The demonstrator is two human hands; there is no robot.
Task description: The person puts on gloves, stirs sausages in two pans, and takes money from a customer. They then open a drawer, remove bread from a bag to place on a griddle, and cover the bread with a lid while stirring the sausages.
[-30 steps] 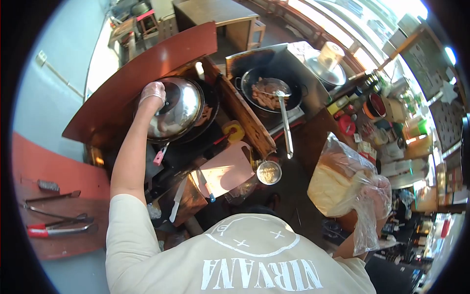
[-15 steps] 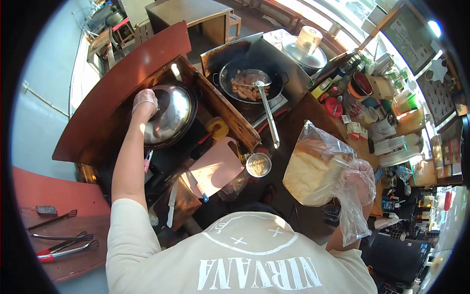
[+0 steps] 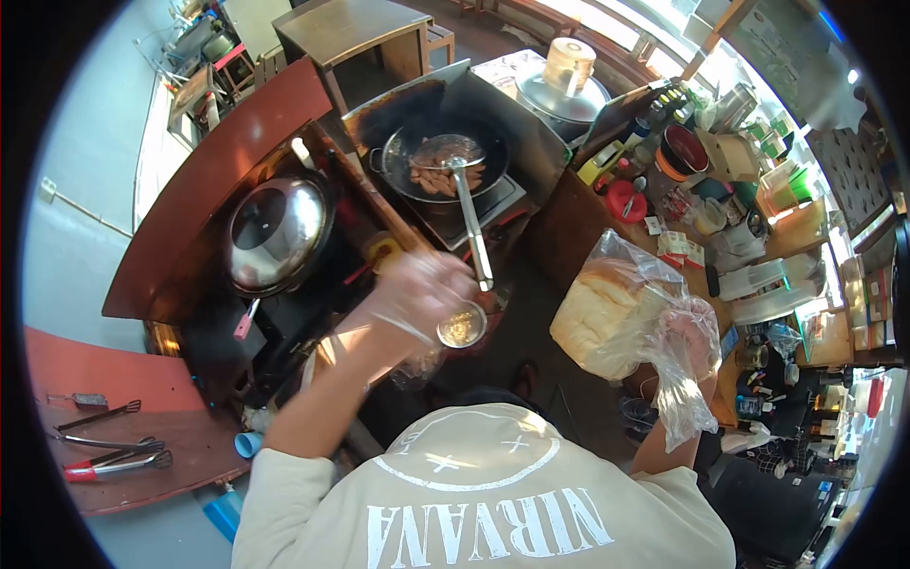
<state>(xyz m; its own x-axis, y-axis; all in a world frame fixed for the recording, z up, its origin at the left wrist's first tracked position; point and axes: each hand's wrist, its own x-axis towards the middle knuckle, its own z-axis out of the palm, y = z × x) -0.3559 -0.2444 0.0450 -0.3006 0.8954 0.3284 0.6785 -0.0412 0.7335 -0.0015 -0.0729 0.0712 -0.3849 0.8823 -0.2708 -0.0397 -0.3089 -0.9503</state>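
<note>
My right hand [image 3: 690, 337] grips a clear plastic bag of bread; the pale loaf [image 3: 595, 321] shows through the film, and the bag's loose end hangs below. My left hand [image 3: 427, 289], smeared by motion and seemingly in a clear glove, passes over the counter, hiding most of what lies beneath. Close beside it is a small round bowl [image 3: 462, 327] of yellowish bits. Farther left, a shiny domed lid [image 3: 277, 232] covers a pan with a pink handle [image 3: 245, 322]. Beyond my left hand, a long-handled skimmer [image 3: 469, 213] rests in a wok [image 3: 389, 156] over browned pieces of food.
A metal splash guard [image 3: 540, 137] surrounds the wok, and a large lidded pot [image 3: 569, 100] stands behind it. A red curved panel [image 3: 227, 180] borders the left stove. Tongs [image 3: 118, 463] lie on the reddish shelf [image 3: 190, 446]. Crowded containers and a red bowl [image 3: 684, 147] fill the right counter.
My left hand has left the pan lid and swung right, over the pink board and near the small bowl. The view has shifted slightly. My right hand still holds the bagged bread.
</note>
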